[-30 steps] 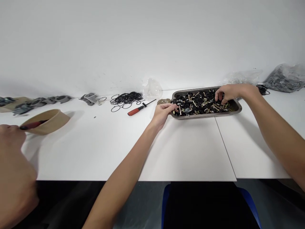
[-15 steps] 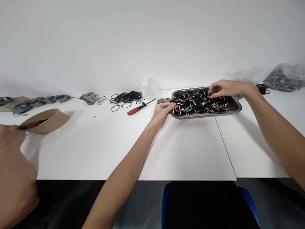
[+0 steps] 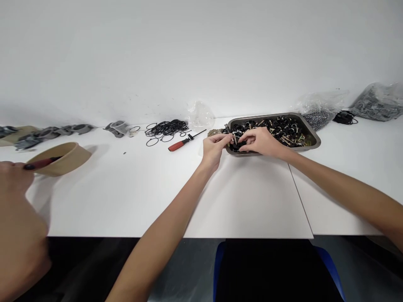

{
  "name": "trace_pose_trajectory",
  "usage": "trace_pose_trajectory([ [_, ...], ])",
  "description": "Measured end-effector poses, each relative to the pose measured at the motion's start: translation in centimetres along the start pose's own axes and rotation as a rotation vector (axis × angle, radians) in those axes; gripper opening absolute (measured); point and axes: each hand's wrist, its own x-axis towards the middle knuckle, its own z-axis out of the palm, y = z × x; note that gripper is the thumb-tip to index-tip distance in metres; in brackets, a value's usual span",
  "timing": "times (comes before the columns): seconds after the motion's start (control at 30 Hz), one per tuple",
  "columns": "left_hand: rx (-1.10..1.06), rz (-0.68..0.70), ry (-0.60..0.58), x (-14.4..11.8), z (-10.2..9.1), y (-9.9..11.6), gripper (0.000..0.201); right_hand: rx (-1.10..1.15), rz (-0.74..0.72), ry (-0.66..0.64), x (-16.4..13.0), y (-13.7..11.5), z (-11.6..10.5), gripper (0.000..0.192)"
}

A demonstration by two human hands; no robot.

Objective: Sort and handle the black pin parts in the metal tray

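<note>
My left hand (image 3: 214,149) pinches a small brass-coloured screw (image 3: 235,139) over the near left corner of a metal tray (image 3: 315,136). Beside it, my right hand (image 3: 260,141) is closed, thumb and forefinger close to the screw's end; whatever they grip is too small to make out. Heaped in the tray are small black parts and brass-coloured screws (image 3: 288,132), partly covered by my right hand. Just left of the tray lies a pile of small brass-coloured pieces (image 3: 215,132).
A red-handled screwdriver (image 3: 178,145) lies beside black rings (image 3: 170,128) and a clear bag (image 3: 200,115). Grey clamp-like parts (image 3: 82,128) line the wall. At left, another person's hand (image 3: 12,180) holds a red-handled tool above a tan ring (image 3: 71,159). Bags (image 3: 379,102) stand at right.
My right hand has moved left, from the tray's far right part to beside my left hand. My left hand stays in place with the screw.
</note>
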Motion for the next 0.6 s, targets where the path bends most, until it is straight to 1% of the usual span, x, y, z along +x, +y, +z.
trace_pose_trajectory([
  [0.1, 0.037, 0.036, 0.022, -0.2, 0.2, -0.1, 0.024, 0.064, -0.032, 0.072, -0.3, 0.5, 0.8, 0.027],
  [0.23, 0.143, 0.155, 0.027, -0.5, 0.6, -0.3, 0.014, 0.134, -0.052, 0.176, -0.4, 1.0, 1.7, 0.029],
  [0.3, 0.170, 0.184, 0.020, -0.6, 0.8, -0.4, 0.011, 0.154, -0.050, 0.229, -0.5, 1.1, 1.9, 0.030],
  [0.43, 0.137, 0.165, 0.031, -0.7, 0.9, -0.7, 0.012, 0.174, -0.058, 0.269, -0.6, 1.2, 2.1, 0.031],
  [0.6, 0.052, 0.124, 0.064, -0.9, 1.2, -0.7, 0.021, 0.189, -0.097, 0.285, -0.7, 1.5, 2.4, 0.024],
])
